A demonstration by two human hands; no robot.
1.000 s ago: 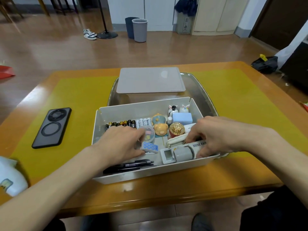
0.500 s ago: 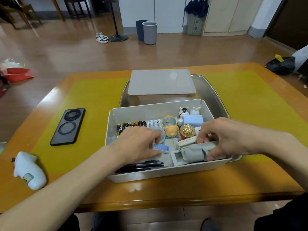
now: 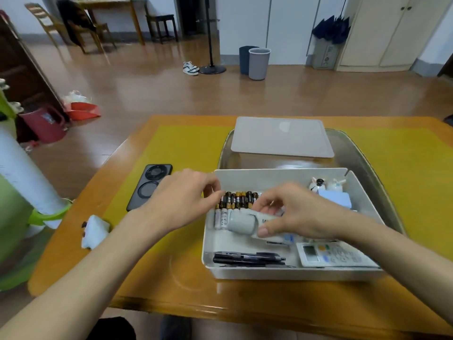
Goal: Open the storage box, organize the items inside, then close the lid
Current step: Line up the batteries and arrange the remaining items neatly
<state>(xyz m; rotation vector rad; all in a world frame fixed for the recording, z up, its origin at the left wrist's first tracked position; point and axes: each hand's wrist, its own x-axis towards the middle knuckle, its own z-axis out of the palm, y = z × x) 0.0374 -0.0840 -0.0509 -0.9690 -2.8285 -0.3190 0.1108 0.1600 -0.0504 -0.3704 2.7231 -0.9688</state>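
from the head view, the storage box (image 3: 282, 272) sits open in the lower right centre of the frame, its front wall near the table edge, and the grey lid (image 3: 282, 137) lies flat just behind it on a clear tray (image 3: 382, 173), so the opening is done and the sorting is under way. the right hand (image 3: 301, 214) has its thumb and fingers curled round a grey-and-white mini fan (image 3: 247, 223), held low over the middle of the box, just in front of the batteries (image 3: 236, 200) lined up at the back left. the left hand (image 3: 183, 200) reaches over the box's left wall, fingers bent toward those batteries; whether it pinches one i cannot tell. black pens (image 3: 247, 258) lie along the front wall, a white remote (image 3: 333, 256) in the front right corner, a pale blue block (image 3: 335, 198) at the back right. a phone (image 3: 150, 186) lies on the yellow mat to the left. next, i'd judge, the fan needs a free strip of floor to lie flat, without knocking the battery rows, before the lid goes back on.
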